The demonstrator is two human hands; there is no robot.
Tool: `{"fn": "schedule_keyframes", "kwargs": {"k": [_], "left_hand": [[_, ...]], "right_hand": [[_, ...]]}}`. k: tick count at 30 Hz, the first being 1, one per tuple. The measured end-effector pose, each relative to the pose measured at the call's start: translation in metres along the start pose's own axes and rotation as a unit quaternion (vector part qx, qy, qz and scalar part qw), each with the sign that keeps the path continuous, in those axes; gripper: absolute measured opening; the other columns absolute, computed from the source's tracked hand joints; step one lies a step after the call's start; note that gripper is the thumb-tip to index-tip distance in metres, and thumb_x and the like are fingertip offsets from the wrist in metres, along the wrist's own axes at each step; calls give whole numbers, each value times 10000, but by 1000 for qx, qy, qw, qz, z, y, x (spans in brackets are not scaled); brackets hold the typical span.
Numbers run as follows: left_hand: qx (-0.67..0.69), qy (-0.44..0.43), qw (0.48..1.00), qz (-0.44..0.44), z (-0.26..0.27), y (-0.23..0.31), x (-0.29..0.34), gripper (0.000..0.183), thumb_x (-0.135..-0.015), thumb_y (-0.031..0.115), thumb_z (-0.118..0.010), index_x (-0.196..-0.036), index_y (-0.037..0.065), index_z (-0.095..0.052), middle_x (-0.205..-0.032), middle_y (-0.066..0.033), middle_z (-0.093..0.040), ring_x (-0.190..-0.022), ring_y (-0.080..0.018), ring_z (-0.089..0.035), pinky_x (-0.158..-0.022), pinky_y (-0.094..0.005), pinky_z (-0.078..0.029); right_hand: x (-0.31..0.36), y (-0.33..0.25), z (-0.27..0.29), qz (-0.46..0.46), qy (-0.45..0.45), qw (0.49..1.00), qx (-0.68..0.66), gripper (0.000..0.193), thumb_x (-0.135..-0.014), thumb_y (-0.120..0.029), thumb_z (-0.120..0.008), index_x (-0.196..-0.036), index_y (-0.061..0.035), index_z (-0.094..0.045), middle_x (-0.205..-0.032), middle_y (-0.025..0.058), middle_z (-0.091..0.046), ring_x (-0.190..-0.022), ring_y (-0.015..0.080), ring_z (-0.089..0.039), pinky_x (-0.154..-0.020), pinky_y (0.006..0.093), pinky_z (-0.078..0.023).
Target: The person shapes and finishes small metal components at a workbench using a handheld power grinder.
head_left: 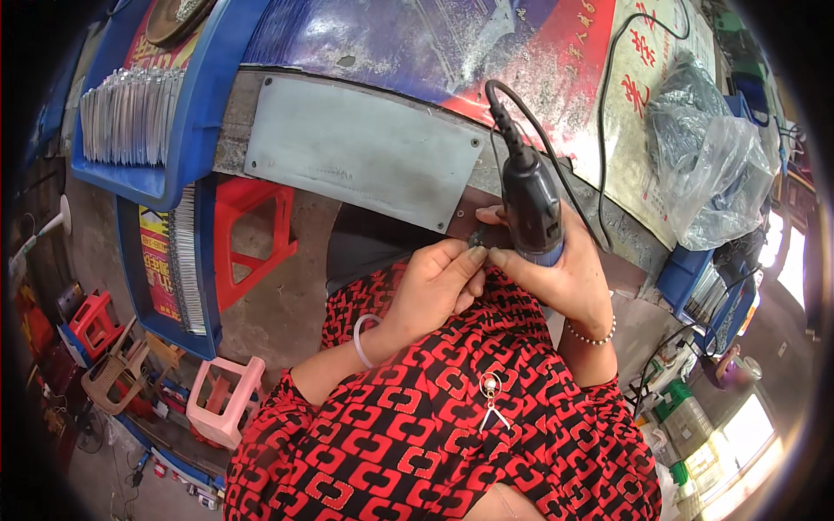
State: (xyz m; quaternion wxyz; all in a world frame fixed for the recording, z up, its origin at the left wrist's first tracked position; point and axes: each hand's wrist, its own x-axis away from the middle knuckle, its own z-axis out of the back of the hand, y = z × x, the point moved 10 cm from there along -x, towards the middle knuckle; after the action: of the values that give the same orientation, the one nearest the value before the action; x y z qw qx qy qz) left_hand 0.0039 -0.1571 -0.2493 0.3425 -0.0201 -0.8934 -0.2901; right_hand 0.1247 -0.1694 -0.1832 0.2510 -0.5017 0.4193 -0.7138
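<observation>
My right hand (569, 273) is wrapped round a black corded power tool (532, 204), held upright in front of my lap. Its cord leaves from the top, and a blue collar shows near its lower end; the tip is hidden by my fingers. Close beside it, my left hand (443, 278) pinches a small dark piece (476, 237) between thumb and fingers. The thumbs of both hands nearly meet just below this piece, whose exact kind I cannot make out.
A grey metal plate (365, 148) is screwed to the bench edge ahead. Blue bins of thin metal strips (135, 113) stand at the left, near a red stool (252, 234) and a pink stool (228, 401). Clear plastic bags (708, 165) and a loose cord (602, 130) lie at the right.
</observation>
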Motion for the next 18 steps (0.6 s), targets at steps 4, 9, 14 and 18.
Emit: {"fn": "schedule_keyframes", "kwargs": {"k": [4,9,14,18], "left_hand": [[23,-12,1000,15,-4,2,0,236,-955,212,-472,-880,21,-589,-622,16,-515,-471,-23,-405,-416,-168,-312],[1,-17,999,38,-6,4,0,239,-955,207,-467,-911,11,-597,-629,22,-515,-484,-21,-409,-434,-162,-325],[-9,-9,999,45,-3,4,1,239,-951,202,-466,-913,8,-600,-627,23,-516,-495,-22,-416,-455,-160,-345],[-21,-11,999,41,-3,4,1,245,-946,205,-475,-899,2,-603,-626,22,-521,-504,-26,-428,-460,-166,-353]], "right_hand": [[6,-11,1,-8,26,999,-25,470,-704,-33,-685,-1120,47,-480,-1026,161,-638,-748,89,-571,-694,238,-462],[44,-53,23,267,96,945,-163,530,-712,-45,-687,-1160,-3,-406,-813,91,-610,-638,156,-558,-606,273,-470],[76,-116,16,472,-9,872,-128,560,-763,-222,-739,-1144,-83,-353,-743,88,-571,-610,217,-609,-538,343,-507],[77,-121,3,529,18,845,-79,551,-779,-304,-705,-1152,-115,-347,-703,22,-546,-525,144,-570,-494,269,-470]]}}
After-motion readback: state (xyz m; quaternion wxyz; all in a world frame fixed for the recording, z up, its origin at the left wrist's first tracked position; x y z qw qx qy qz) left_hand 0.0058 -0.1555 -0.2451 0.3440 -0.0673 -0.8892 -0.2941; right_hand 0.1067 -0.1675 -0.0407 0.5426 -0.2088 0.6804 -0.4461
